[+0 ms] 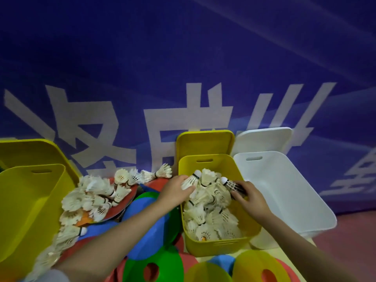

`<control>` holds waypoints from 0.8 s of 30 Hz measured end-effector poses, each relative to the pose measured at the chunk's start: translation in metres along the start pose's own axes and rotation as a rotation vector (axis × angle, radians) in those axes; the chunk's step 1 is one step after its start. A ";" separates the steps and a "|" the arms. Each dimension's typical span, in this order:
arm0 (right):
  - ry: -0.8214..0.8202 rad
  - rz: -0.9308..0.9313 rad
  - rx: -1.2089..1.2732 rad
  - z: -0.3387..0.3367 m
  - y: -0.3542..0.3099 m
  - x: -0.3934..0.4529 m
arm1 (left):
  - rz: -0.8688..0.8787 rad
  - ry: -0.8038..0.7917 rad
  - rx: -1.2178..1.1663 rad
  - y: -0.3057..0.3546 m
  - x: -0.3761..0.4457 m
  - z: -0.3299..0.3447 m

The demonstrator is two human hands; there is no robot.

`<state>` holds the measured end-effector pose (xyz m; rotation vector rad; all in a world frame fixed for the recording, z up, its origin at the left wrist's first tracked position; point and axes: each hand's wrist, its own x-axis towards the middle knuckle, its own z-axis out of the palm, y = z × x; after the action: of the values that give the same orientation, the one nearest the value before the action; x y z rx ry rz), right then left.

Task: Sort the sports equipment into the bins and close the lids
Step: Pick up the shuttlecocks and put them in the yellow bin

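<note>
A small yellow bin (252, 235) in the middle holds several white shuttlecocks (211, 218). My left hand (175, 191) is over its left rim, closed on a shuttlecock (190, 181). My right hand (247, 195) is over the right rim, gripping a dark-feathered shuttlecock (231, 183) by its skirt. A loose pile of shuttlecocks (95, 198) lies to the left on a red paddle (120, 206). An empty large yellow bin (26, 210) stands at the far left, an empty white bin (284, 192) at the right.
A yellow lid (205, 142) and a white lid (264, 138) lean against the blue banner wall behind the bins. Flat coloured disc cones, blue (150, 226), green (150, 267), yellow (258, 267) and red, overlap across the front of the table.
</note>
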<state>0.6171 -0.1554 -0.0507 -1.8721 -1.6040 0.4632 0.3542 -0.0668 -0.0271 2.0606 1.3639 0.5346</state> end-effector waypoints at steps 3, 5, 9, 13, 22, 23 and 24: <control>0.008 -0.054 -0.069 -0.001 0.001 0.008 | -0.002 0.013 0.076 0.008 0.028 0.014; 0.008 -0.068 -0.079 0.001 0.005 0.012 | -0.013 0.021 0.134 0.012 0.046 0.023; 0.030 -0.088 -0.048 0.010 0.013 0.015 | -0.028 0.011 0.272 0.011 0.070 0.041; 0.072 -0.115 -0.056 0.015 0.020 0.017 | -0.116 0.029 0.340 0.003 0.093 0.048; 0.066 -0.092 -0.021 0.017 0.026 0.021 | -0.109 -0.121 0.410 -0.024 0.123 0.073; 0.065 -0.090 -0.020 0.017 0.026 0.022 | -0.104 -0.137 0.410 -0.023 0.123 0.074; 0.065 -0.089 -0.021 0.017 0.026 0.021 | -0.111 -0.162 0.417 -0.021 0.122 0.075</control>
<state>0.6301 -0.1325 -0.0775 -1.8038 -1.6464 0.3450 0.4343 0.0318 -0.0957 2.2724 1.5801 0.0312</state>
